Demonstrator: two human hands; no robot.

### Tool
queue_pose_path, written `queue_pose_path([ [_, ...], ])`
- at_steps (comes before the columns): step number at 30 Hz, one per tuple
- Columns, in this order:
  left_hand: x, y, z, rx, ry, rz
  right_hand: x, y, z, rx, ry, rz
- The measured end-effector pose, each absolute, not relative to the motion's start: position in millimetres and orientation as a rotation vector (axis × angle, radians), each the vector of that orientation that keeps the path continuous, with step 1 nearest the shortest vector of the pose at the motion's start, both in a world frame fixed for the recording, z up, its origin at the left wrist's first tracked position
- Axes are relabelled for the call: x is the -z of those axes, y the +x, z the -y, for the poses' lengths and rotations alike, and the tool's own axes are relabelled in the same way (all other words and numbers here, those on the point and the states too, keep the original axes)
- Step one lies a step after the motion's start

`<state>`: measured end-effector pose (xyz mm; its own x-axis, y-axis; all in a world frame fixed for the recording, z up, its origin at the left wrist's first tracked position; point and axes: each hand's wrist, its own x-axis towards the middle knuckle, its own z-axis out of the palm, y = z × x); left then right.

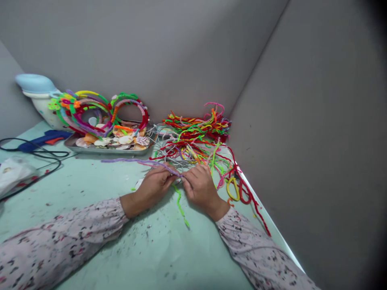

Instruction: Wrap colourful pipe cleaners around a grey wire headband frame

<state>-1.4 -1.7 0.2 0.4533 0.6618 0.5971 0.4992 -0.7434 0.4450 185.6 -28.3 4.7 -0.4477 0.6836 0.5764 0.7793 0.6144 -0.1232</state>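
My left hand (155,187) and my right hand (199,187) meet at the middle of the mint-green table (121,237), fingers pinched together. A long purple pipe cleaner (136,162) runs from the left hand's fingertips out to the left. Its end reaches the right hand's fingertips. A green pipe cleaner (179,204) hangs down from under the hands onto the table. Just beyond my fingers lies a tangled heap of multicoloured pipe cleaners (193,147) mixed with grey wire. What my fingers hide at the pinch is unclear.
A metal tray of seashells (105,148) stands at the back, with pipe-cleaner rings (99,112) propped on it. Left of it are a blue glue gun (45,140) with a black cord, a pale blue-and-white plastic container (38,94), and a white bag (12,173). Grey walls bound the back and right.
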Motion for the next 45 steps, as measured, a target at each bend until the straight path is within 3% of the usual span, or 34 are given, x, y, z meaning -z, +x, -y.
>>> queue_pose_path([
  [45, 1.5, -4.7, 2.7, -0.997, 2.566, -1.065, -0.3, 184.2, 26.8, 0.153, -1.139, 2.324],
])
